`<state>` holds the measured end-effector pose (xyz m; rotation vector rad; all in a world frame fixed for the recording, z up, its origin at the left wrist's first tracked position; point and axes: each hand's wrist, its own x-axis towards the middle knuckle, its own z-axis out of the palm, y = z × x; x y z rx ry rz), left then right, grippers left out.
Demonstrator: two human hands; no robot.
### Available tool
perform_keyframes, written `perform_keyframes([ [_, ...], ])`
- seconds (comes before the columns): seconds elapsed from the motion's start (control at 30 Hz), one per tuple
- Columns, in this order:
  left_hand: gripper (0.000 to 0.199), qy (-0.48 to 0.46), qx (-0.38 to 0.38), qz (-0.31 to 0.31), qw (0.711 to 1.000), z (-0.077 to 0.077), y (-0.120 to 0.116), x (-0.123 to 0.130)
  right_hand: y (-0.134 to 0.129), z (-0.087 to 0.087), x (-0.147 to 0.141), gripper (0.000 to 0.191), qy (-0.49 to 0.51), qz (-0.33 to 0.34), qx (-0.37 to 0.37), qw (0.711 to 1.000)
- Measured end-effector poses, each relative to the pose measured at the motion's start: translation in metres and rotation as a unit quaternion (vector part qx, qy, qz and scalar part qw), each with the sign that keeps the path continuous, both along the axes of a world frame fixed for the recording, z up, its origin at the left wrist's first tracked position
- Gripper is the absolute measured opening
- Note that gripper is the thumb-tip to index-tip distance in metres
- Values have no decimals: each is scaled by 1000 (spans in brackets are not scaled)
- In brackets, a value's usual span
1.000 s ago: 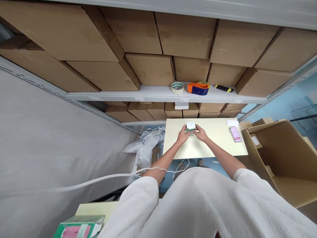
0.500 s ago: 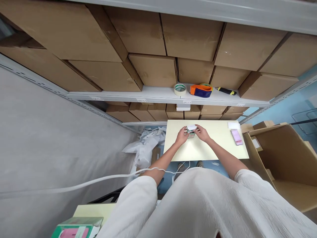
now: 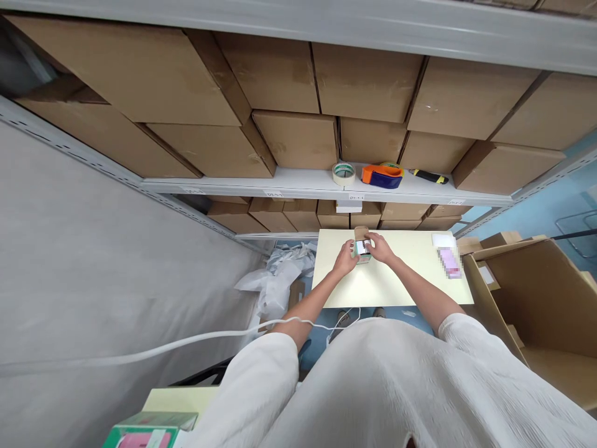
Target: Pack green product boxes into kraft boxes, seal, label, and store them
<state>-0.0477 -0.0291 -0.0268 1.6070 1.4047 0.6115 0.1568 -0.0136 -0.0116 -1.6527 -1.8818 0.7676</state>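
A small green-and-white carton (image 3: 363,259) is on the pale yellow table, its brown lid flap (image 3: 361,233) standing up at the far side. Something white with a dark mark shows inside the opening. My left hand (image 3: 346,259) is closed around the carton's left side. On the right, my right hand (image 3: 380,248) has its fingers bent over the carton's right upper edge, close to the flap and the opening. The fingertips are too small to show exactly what they pinch.
A shelf with cardboard boxes (image 3: 298,140) bears a tape roll (image 3: 344,174), an orange-and-blue tape dispenser (image 3: 382,177) and a cutter knife (image 3: 430,177). A pink item (image 3: 449,262) lies on the table's (image 3: 410,286) right. A large open carton (image 3: 550,298) stands right; white plastic bags (image 3: 275,280) lie left.
The carton's brown flap now stands upright, where before a white piece covered the top between my hands. My right fingers have moved to the carton's edge. The view has shifted slightly.
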Motion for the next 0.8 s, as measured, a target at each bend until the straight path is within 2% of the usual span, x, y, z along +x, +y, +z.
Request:
perform_keyframes([
  [0.13, 76, 45, 92, -58, 993, 8, 3, -2, -9, -7, 3, 51, -25, 14, -31, 999],
  [0.23, 77, 58, 114, -121, 984, 14, 6, -1, -11, -6, 1, 54, -42, 17, -37, 998],
  [0.33, 77, 70, 123, -157, 977, 19, 8, -1, -11, -5, 0, 57, -59, 26, -37, 997],
  [0.53, 65, 123, 114, -176, 970, 23, 10, -1, -13, -7, -2, 64, -57, 9, -44, 997],
  [0.8, 52, 93, 132, -169, 972, 26, 14, 2, -14, -5, 8, 67, -14, -16, -64, 998],
])
